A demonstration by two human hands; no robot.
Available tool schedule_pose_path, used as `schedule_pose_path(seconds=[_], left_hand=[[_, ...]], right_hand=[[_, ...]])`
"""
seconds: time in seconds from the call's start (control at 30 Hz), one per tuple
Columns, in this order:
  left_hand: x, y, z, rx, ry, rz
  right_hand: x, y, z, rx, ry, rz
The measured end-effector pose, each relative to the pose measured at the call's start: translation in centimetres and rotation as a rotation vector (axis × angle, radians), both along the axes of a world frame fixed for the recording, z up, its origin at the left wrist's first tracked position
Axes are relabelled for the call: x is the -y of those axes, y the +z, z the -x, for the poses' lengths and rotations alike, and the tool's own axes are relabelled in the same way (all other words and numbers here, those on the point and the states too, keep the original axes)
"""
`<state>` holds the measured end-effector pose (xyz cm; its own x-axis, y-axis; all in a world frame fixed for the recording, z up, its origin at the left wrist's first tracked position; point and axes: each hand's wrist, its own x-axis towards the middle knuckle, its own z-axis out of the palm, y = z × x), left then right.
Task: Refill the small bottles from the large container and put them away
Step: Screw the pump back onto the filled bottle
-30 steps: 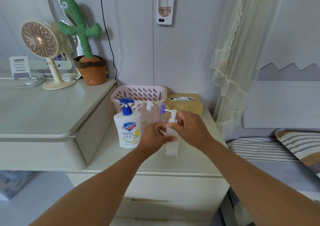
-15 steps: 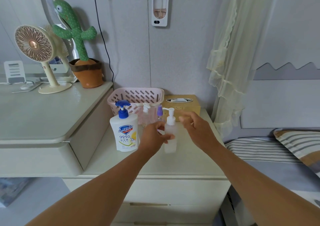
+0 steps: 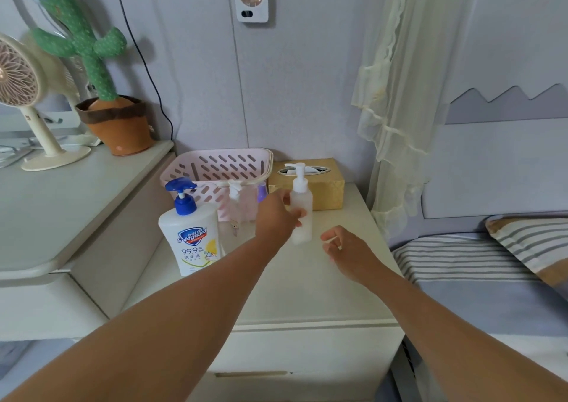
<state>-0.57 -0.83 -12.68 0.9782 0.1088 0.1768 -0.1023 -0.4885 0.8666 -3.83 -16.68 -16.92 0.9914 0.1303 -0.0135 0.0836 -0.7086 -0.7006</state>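
My left hand [image 3: 276,217] grips a small frosted pump bottle [image 3: 301,214] and holds it upright just above the nightstand [image 3: 301,291]. My right hand [image 3: 344,251] hovers to the right of the bottle with loosely curled fingers and holds nothing. The large white soap container [image 3: 192,235] with a blue pump stands at the left of the nightstand. Behind my left hand stand a small clear pump bottle [image 3: 235,208] and a small bottle with a purple cap [image 3: 262,192], both partly hidden. A pink slotted basket [image 3: 215,168] sits at the back.
A gold tissue box [image 3: 319,183] stands behind the held bottle. A higher dresser [image 3: 61,211] on the left carries a fan [image 3: 27,100] and a toy cactus in a pot [image 3: 101,88]. A curtain [image 3: 399,109] and a bed with a striped pillow [image 3: 534,244] lie to the right.
My right hand has let go of the pump top and drawn back to the right. My left hand has lifted the small frosted bottle a little.
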Motion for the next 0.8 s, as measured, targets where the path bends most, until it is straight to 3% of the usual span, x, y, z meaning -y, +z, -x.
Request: schedule_pose_path(seconds=[0.33,0.67,0.8], left_hand=[[1.4,0.3,-1.4,-0.022,0.059,0.026],[-2.5,-1.9,4.3,0.100,0.027,0.045],[-5.3,-4.0,5.9,0.048,0.064,-0.016]], right_hand=[[0.4,-0.2,-0.8,-0.091,0.008,-0.001],[-0.1,0.3,-0.1,-0.102,-0.016,0.033],[-1.9,1.4,0.1,0.005,0.006,0.049]])
